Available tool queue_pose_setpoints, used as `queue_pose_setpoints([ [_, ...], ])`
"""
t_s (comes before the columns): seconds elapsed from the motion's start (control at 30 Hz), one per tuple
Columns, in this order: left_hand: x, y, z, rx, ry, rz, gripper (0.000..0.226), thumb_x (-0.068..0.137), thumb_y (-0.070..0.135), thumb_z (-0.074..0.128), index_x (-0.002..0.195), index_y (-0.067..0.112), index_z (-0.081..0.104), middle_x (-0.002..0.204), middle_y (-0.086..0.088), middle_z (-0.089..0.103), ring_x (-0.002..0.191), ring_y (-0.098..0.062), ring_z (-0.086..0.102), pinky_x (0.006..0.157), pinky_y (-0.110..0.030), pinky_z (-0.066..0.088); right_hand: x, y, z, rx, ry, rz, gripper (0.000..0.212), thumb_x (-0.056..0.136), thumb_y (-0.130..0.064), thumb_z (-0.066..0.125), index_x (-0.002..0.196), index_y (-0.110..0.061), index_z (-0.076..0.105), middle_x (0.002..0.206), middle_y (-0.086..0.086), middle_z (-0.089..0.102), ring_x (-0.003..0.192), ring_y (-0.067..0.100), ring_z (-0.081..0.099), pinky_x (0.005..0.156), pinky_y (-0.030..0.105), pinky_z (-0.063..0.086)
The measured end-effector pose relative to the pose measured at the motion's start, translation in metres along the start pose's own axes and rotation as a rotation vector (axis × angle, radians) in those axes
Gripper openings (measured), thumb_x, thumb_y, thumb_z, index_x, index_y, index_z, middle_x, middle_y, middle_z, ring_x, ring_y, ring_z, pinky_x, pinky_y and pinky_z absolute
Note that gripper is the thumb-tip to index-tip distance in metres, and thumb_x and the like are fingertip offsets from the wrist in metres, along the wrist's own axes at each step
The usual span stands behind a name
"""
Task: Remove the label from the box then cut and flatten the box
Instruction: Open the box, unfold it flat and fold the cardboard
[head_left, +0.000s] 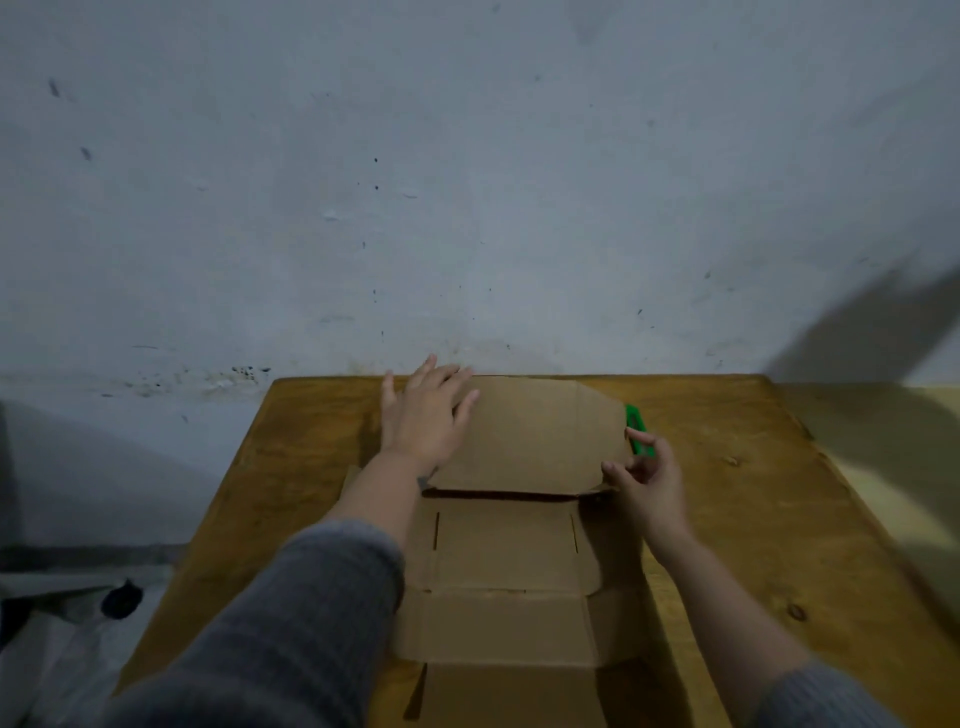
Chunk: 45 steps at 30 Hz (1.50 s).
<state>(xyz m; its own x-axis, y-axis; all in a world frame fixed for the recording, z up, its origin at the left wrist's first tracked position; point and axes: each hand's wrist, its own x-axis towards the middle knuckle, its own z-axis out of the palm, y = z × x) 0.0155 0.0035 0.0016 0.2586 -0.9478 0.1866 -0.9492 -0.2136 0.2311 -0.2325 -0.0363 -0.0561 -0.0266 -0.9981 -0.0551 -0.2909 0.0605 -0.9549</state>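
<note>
A brown cardboard box (509, 551) lies unfolded and nearly flat on the wooden table (737, 509), its flaps spread toward me and toward the wall. My left hand (426, 415) lies flat, fingers spread, on the far left corner of the far flap. My right hand (649, 478) hovers at the right edge of that flap, fingers loosely curled and touching the cardboard edge, holding nothing. A green cutter (638, 428) lies on the table just beyond my right fingers, partly hidden by the flap. No label is visible on the box.
The table's far edge meets a grey-white wall (467, 182). Left of the table, on the floor, are pale sheeting and a dark round object (122, 600). Bare wood shows to the right of the box.
</note>
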Motion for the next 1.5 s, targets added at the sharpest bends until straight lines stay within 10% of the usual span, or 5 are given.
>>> queue_pose_setpoints([
  [0.3, -0.035, -0.012, 0.005, -0.322, 0.118, 0.043, 0.034, 0.096, 0.042, 0.047, 0.128, 0.035, 0.056, 0.131, 0.013, 0.057, 0.129, -0.012, 0.044, 0.113, -0.051, 0.021, 0.006, -0.058, -0.010, -0.066, -0.213, -0.098, 0.033, 0.089, -0.041, 0.057, 0.115, -0.022, 0.065, 0.105, -0.010, 0.062, 0.090, -0.003, 0.050, 0.070, 0.015, 0.040],
  [0.67, -0.091, -0.002, -0.021, -0.638, 0.053, -0.088, 0.011, 0.087, 0.026, 0.066, 0.089, 0.034, 0.073, 0.096, 0.015, 0.071, 0.093, 0.003, 0.059, 0.081, -0.010, 0.041, -0.037, -0.060, -0.037, -0.223, -0.499, -0.062, 0.023, 0.087, -0.033, 0.061, 0.105, -0.022, 0.071, 0.118, -0.003, 0.067, 0.119, 0.014, 0.051, 0.105, 0.038, 0.038],
  [0.97, -0.154, -0.014, -0.025, -0.418, -0.198, 0.093, 0.021, 0.091, 0.029, 0.061, 0.107, 0.025, 0.073, 0.112, 0.007, 0.070, 0.106, -0.004, 0.061, 0.091, -0.016, 0.044, -0.091, -0.042, -0.059, -0.594, -0.643, -0.355, 0.025, 0.091, -0.026, 0.057, 0.113, -0.023, 0.067, 0.115, -0.006, 0.066, 0.108, 0.010, 0.058, 0.096, 0.029, 0.047],
  [1.5, -0.167, -0.013, 0.030, -0.174, -0.156, 0.174, 0.037, 0.091, 0.032, 0.061, 0.127, 0.027, 0.060, 0.135, 0.009, 0.057, 0.125, -0.005, 0.051, 0.107, -0.024, 0.037, -0.086, 0.025, -0.042, -0.720, -0.547, -0.570, 0.035, 0.090, -0.018, 0.060, 0.124, -0.024, 0.060, 0.138, -0.008, 0.053, 0.132, 0.009, 0.043, 0.110, 0.034, 0.037],
])
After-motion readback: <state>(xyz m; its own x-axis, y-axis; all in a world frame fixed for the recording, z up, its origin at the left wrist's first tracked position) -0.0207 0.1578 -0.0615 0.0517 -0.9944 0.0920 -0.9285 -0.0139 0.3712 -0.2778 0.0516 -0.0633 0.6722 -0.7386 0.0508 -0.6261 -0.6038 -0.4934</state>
